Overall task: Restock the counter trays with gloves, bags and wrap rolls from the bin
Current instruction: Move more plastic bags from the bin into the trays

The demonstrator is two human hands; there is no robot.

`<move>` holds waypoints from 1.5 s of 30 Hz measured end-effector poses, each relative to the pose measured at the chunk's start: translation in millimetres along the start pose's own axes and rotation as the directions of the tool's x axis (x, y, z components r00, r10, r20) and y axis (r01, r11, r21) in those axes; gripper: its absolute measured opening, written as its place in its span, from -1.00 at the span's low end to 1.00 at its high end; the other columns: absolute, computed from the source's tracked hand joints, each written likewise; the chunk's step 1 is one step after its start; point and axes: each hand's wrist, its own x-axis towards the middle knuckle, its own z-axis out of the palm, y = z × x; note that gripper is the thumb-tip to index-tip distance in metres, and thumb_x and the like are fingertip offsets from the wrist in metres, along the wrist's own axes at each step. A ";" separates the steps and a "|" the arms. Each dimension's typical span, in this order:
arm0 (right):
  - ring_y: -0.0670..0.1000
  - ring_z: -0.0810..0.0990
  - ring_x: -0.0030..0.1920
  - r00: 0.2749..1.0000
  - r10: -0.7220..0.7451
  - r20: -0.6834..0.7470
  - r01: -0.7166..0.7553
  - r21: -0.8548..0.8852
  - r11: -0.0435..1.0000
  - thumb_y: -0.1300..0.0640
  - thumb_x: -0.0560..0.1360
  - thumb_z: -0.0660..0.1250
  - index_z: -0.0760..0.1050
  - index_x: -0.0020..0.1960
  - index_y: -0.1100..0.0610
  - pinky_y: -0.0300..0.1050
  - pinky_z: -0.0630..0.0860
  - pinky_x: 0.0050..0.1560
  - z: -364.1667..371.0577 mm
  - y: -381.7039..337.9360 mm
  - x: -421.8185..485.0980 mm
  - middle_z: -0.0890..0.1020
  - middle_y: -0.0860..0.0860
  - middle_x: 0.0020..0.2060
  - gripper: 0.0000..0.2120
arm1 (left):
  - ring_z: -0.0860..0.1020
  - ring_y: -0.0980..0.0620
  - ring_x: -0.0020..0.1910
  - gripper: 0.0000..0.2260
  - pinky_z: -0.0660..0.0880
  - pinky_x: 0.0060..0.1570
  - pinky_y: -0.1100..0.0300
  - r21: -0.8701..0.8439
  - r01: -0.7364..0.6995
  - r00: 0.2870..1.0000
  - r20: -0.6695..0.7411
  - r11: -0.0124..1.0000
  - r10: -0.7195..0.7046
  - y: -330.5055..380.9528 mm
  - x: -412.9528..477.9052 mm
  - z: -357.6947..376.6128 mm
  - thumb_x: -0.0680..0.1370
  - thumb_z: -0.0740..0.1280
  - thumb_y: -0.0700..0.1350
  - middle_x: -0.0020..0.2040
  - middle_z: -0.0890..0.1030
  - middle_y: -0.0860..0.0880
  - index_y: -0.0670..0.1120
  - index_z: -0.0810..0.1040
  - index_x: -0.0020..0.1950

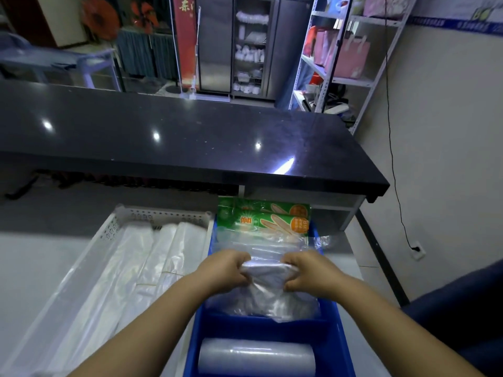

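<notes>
Left hand (227, 269) and right hand (306, 269) are each closed on one end of a bundle of clear plastic bags (265, 270), fingers curled over the gathered top edge, the two grips well apart so the slack film hangs evenly between them. The bundle sits over the middle of the blue bin (333, 317), its lower part draped onto further loose film lying in the bin. Whether it is fully lifted clear or resting on that film cannot be told.

At the far end of the bin lie two green glove packs (272, 223), stacked flat, one partly over the other. At the near end, behind a divider, lies a wrap roll (257, 359) on its side.

Just beside the bin, on the left, stands a white perforated tray (163, 214) on the pale table (32, 257). It holds long folded sheets or bags of clear plastic (130, 268), laid lengthwise in rows.

Judgement: the two-handed hold suits limp, slippery film, which would likely spill from a single pinch. The bundle appears destined for a tray; the gloves and roll remain in the bin.
</notes>
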 end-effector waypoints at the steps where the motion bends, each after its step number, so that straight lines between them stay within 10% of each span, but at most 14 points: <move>1: -0.01 0.57 -0.12 1.000 0.010 -0.002 -0.011 -0.026 1.000 0.04 0.32 0.47 0.52 -0.10 0.03 -0.07 0.53 -0.11 6.6 2.2 1.4 0.63 -0.07 -0.12 -0.79 | 0.56 -0.09 -0.01 -0.87 0.45 -0.14 0.13 0.026 0.010 1.000 0.017 1.000 -0.010 -3.1 -0.3 5.8 0.40 0.37 -0.05 -0.02 0.63 -0.08 -0.07 0.50 -0.14; 15: 0.11 0.49 0.14 0.989 -0.040 -0.144 -0.047 -0.553 0.832 -0.14 0.36 0.33 0.33 0.23 0.01 -0.06 0.42 0.02 17.9 10.2 -3.7 0.55 0.04 0.15 -0.49 | 0.48 -0.09 0.10 -0.56 0.38 0.00 0.08 0.445 -0.089 0.978 -0.129 0.891 0.162 -6.9 -3.5 10.7 0.38 0.40 0.13 0.13 0.52 -0.06 -0.08 0.38 0.12; 24: 0.08 0.48 0.16 0.968 -0.072 -0.238 -0.062 -0.513 0.856 -0.15 0.46 0.22 0.40 0.25 0.02 -0.09 0.39 0.06 24.5 13.2 -10.8 0.55 0.01 0.17 -0.58 | 0.44 -0.11 0.17 -0.56 0.34 0.15 0.05 0.491 -0.080 0.992 -0.049 0.868 0.119 -4.8 -1.6 25.3 0.47 0.32 0.08 0.21 0.47 -0.10 -0.09 0.34 0.26; 29: 0.01 0.59 -0.26 0.890 -0.305 -0.340 0.130 -0.452 0.883 -0.03 0.22 0.54 0.58 -0.13 0.02 -0.14 0.49 -0.35 24.3 11.4 -19.3 0.62 -0.05 -0.24 -0.72 | 0.40 -0.08 0.20 -0.46 0.31 0.14 0.08 0.486 -0.198 0.945 -0.136 0.851 0.298 -9.9 -1.6 29.3 0.38 0.39 0.07 0.21 0.45 -0.04 -0.01 0.36 0.32; 36: -0.03 0.50 0.08 0.979 -0.122 -0.164 0.074 -0.274 0.959 -0.11 0.44 0.26 0.45 0.16 -0.09 -0.13 0.44 -0.06 48.0 19.1 -5.5 0.52 -0.12 0.08 -0.69 | 0.38 -0.01 0.19 -0.69 0.33 0.12 0.09 0.341 -0.296 0.949 -0.005 0.892 0.316 -12.2 -2.6 40.1 0.47 0.30 -0.01 0.22 0.43 0.04 0.12 0.45 0.22; 41: -0.01 0.59 -0.18 0.856 -0.190 -0.481 0.095 -0.214 0.972 0.05 0.40 0.44 0.60 -0.07 0.02 -0.24 0.41 -0.30 23.5 22.9 2.2 0.63 -0.04 -0.15 -0.88 | 0.55 -0.03 -0.02 -0.77 0.39 -0.12 0.19 0.209 -0.204 0.888 -0.372 0.956 0.271 -2.7 5.4 19.8 0.44 0.41 -0.02 0.02 0.57 0.01 0.00 0.57 0.08; 45: 0.02 0.48 0.04 0.834 -0.047 -0.549 -0.056 -0.169 0.984 0.06 0.44 0.39 0.49 0.21 0.02 -0.15 0.41 -0.02 9.9 26.4 19.7 0.56 -0.03 0.09 -0.66 | 0.44 -0.04 0.17 -0.48 0.37 0.12 0.17 0.067 0.053 0.855 -0.519 0.996 -0.010 8.2 23.0 11.0 0.48 0.38 -0.01 0.22 0.46 -0.05 -0.07 0.32 0.38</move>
